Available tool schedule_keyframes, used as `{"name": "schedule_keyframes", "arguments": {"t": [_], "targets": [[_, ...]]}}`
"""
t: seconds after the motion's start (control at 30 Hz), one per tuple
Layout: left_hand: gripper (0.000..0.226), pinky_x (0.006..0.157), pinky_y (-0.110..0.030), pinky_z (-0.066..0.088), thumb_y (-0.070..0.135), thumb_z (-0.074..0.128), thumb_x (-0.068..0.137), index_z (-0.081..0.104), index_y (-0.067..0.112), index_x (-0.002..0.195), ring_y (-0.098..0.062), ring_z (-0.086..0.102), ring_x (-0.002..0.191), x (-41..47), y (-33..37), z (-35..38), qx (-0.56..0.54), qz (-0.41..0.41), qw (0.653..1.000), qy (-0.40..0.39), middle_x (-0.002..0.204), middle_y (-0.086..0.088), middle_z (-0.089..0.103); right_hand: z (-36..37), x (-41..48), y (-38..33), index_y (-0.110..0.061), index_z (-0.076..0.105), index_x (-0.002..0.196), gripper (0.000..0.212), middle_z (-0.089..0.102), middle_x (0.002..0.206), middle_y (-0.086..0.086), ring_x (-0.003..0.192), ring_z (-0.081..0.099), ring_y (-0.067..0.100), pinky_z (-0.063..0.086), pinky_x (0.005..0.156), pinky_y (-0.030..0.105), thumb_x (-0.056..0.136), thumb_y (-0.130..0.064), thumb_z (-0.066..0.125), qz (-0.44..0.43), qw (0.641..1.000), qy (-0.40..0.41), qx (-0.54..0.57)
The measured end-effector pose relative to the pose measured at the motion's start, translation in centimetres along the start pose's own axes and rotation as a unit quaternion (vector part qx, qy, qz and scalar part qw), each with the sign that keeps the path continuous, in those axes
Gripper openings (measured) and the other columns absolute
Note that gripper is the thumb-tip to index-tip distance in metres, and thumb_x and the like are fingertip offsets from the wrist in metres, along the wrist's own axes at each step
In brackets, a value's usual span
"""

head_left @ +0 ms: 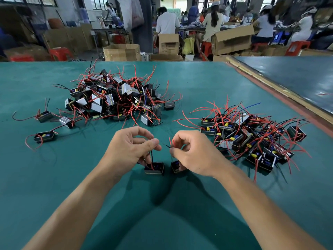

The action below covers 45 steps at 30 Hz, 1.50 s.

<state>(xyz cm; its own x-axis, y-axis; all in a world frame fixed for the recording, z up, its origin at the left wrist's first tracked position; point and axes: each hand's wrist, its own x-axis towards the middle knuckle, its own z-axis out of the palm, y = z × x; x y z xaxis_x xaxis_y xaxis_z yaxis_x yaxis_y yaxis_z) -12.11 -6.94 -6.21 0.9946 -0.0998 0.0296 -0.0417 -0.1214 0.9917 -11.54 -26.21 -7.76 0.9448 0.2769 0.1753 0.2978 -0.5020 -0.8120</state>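
Two small black box modules sit side by side on the green table in front of me. My left hand (132,147) pinches the red and black wires that rise from the left module (155,168). My right hand (193,152) pinches the red and black wire ends of the right module (175,166), which its fingers partly hide. The two hands are a short gap apart.
A large tangled heap of modules with red wires (115,100) lies at the back left. A second heap (252,136) lies to the right. Three loose modules (44,137) sit at the far left. The table's raised edge (281,92) runs diagonally at right. Seated people and cardboard boxes fill the background.
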Motion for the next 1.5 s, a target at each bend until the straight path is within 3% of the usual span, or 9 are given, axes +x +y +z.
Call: {"name": "schedule_keyframes", "arguments": {"t": [0.33, 0.47, 0.63, 0.73, 0.83, 0.97, 1.07, 1.3, 1.5], "targets": [[0.012, 0.049, -0.023, 0.05, 0.011, 0.062, 0.092, 0.07, 0.008, 0.085, -0.013, 0.056, 0.05, -0.2, 0.0, -0.3, -0.02, -0.015, 0.999, -0.046, 0.08, -0.006, 0.072, 0.2, 0.2, 0.2, -0.023, 0.06, 0.077, 0.008, 0.061, 0.062, -0.011, 0.049, 0.05, 0.004, 0.043, 0.057, 0.027, 0.082, -0.03, 0.06, -0.033, 0.999, 0.021, 0.018], [0.009, 0.047, -0.025, 0.05, 0.001, 0.059, 0.093, 0.063, 0.009, 0.097, -0.015, 0.056, 0.047, -0.3, 0.1, 0.0, -0.023, -0.006, 0.999, -0.037, 0.072, -0.005, 0.068, 0.2, 0.2, 0.4, -0.021, 0.062, 0.073, 0.013, 0.06, 0.064, -0.014, 0.047, 0.045, 0.004, 0.034, 0.052, 0.013, 0.085, -0.026, 0.064, -0.062, 0.997, 0.038, -0.004], [0.024, 0.057, -0.04, 0.054, -0.002, 0.063, 0.088, 0.061, 0.021, 0.083, -0.02, 0.061, 0.054, -0.4, -0.4, 0.3, 0.192, 0.118, 0.974, 0.036, 0.084, 0.005, 0.064, 0.0, 0.3, 0.5, -0.03, 0.062, 0.085, 0.01, 0.062, 0.072, -0.013, 0.049, 0.045, 0.006, 0.036, 0.055, 0.016, 0.083, -0.021, 0.068, -0.052, 0.998, 0.035, 0.025], [0.025, 0.061, -0.032, 0.051, 0.002, 0.073, 0.079, 0.072, 0.027, 0.081, -0.012, 0.055, 0.068, -0.9, -0.4, 0.3, 0.346, 0.216, 0.912, 0.04, 0.098, 0.014, 0.055, -0.2, 0.2, 0.4, -0.032, 0.058, 0.091, 0.019, 0.061, 0.075, -0.012, 0.051, 0.046, 0.014, 0.042, 0.054, 0.025, 0.085, -0.019, 0.069, -0.056, 0.997, 0.034, 0.029], [0.028, 0.059, -0.025, 0.044, -0.002, 0.076, 0.075, 0.076, 0.024, 0.083, -0.011, 0.05, 0.065, -0.8, -0.5, 0.3, 0.365, 0.237, 0.9, 0.022, 0.091, 0.012, 0.054, -0.2, 0.2, 0.2, -0.032, 0.058, 0.088, 0.02, 0.061, 0.074, -0.009, 0.051, 0.046, 0.013, 0.041, 0.055, 0.024, 0.086, -0.014, 0.067, -0.059, 0.997, 0.036, 0.022], [0.017, 0.057, -0.018, 0.04, 0.008, 0.067, 0.078, 0.077, 0.019, 0.085, -0.01, 0.054, 0.06, -0.8, -0.6, 0.7, 0.337, 0.245, 0.909, 0.007, 0.074, 0.011, 0.06, -0.1, 0.2, 0.0, -0.031, 0.059, 0.08, 0.022, 0.062, 0.072, -0.01, 0.049, 0.05, 0.012, 0.039, 0.055, 0.021, 0.084, -0.01, 0.066, -0.05, 0.998, 0.034, 0.024], [0.01, 0.055, -0.026, 0.045, 0.031, 0.069, 0.075, 0.075, 0.023, 0.078, -0.01, 0.055, 0.059, -1.0, -0.8, 1.0, 0.327, 0.221, 0.919, 0.002, 0.066, 0.011, 0.062, 0.0, 0.2, -0.1, -0.03, 0.06, 0.073, 0.025, 0.062, 0.066, -0.016, 0.051, 0.057, 0.008, 0.04, 0.055, 0.017, 0.084, -0.009, 0.067, -0.046, 0.998, 0.038, 0.015], [0.019, 0.059, -0.031, 0.053, 0.015, 0.069, 0.09, 0.074, 0.025, 0.075, -0.01, 0.06, 0.051, -0.4, -1.4, 1.1, 0.189, 0.084, 0.978, -0.005, 0.068, 0.006, 0.073, -0.1, 0.1, -0.3, -0.022, 0.063, 0.069, 0.019, 0.061, 0.056, -0.016, 0.054, 0.062, 0.023, 0.046, 0.054, 0.025, 0.086, -0.014, 0.066, -0.053, 0.998, 0.038, 0.005], [0.027, 0.068, -0.048, 0.058, 0.009, 0.061, 0.095, 0.076, 0.03, 0.087, -0.016, 0.064, 0.057, -0.4, -1.5, 1.1, 0.129, 0.062, 0.989, -0.047, 0.076, -0.001, 0.075, 0.1, 0.0, -0.1, -0.018, 0.066, 0.073, 0.015, 0.063, 0.057, -0.014, 0.047, 0.06, 0.013, 0.045, 0.051, 0.022, 0.088, -0.015, 0.067, -0.045, 0.999, 0.03, 0.003]]}}
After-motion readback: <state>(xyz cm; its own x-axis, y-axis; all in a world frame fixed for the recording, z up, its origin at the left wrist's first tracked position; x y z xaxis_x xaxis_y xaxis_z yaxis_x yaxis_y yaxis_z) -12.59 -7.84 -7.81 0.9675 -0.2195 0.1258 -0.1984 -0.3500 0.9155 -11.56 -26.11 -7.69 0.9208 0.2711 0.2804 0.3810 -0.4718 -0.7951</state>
